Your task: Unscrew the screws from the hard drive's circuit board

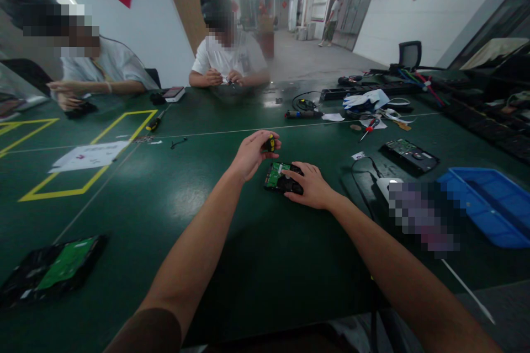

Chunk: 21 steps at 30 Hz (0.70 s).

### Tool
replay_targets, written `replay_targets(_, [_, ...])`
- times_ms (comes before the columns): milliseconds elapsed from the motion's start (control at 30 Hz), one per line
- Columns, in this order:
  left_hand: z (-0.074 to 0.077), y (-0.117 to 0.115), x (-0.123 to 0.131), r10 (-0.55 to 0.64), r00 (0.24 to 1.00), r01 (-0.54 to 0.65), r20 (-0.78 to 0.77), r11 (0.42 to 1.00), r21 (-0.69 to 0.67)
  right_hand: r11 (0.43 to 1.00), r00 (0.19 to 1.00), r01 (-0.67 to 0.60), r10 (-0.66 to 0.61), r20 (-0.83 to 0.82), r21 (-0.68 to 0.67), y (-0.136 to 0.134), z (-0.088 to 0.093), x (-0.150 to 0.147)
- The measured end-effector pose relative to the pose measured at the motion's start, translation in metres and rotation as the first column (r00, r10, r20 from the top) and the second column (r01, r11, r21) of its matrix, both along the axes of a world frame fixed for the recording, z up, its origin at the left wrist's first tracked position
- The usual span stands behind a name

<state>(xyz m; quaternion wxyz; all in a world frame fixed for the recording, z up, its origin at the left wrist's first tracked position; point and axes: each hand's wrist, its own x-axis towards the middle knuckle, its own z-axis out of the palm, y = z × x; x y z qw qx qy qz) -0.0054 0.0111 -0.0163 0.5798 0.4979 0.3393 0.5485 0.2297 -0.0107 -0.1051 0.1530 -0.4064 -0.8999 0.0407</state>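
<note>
In the middle of the table a hard drive [273, 175] lies with its green circuit board facing up. My right hand [311, 185] is laid over its right part, thumb and fingers about the edges, hiding much of that side. Just above the drive's far left corner is my left hand [253, 155], its fingers closed round the yellow and black handle of a screwdriver [271, 143]. The handle's end points toward the right; I cannot make out the screwdriver's shaft or tip.
Another hard drive [409, 155] and a blue tray [492, 207] lie at right; one more drive [68, 262] sits near left. Beyond are a red screwdriver [370, 129], a white glove [364, 100] and a yellow-black screwdriver [154, 123]. Two people [232, 60] sit across the table.
</note>
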Motion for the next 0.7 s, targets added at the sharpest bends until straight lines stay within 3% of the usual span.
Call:
replay_targets(300, [-0.002, -0.005, 0.009, 0.124, 0.976, -0.11, -0.182, 0.99, 0.085, 1.0, 1.0, -0.001, 0.001, 0.003, 0.013, 0.0, 0.0, -0.001])
replay_targets(500, [-0.001, -0.001, -0.001, 0.03, 0.993, -0.032, -0.113, 0.999, -0.016, 1.0, 1.0, -0.011, 0.011, 0.0, 0.006, -0.001, 0.003, 0.0])
replay_targets(700, [-0.002, 0.003, -0.004, 0.051, 0.998, -0.055, -0.045, 0.994, -0.095, 1.0, 1.0, -0.008, 0.008, -0.002, 0.0, -0.001, 0.003, 0.0])
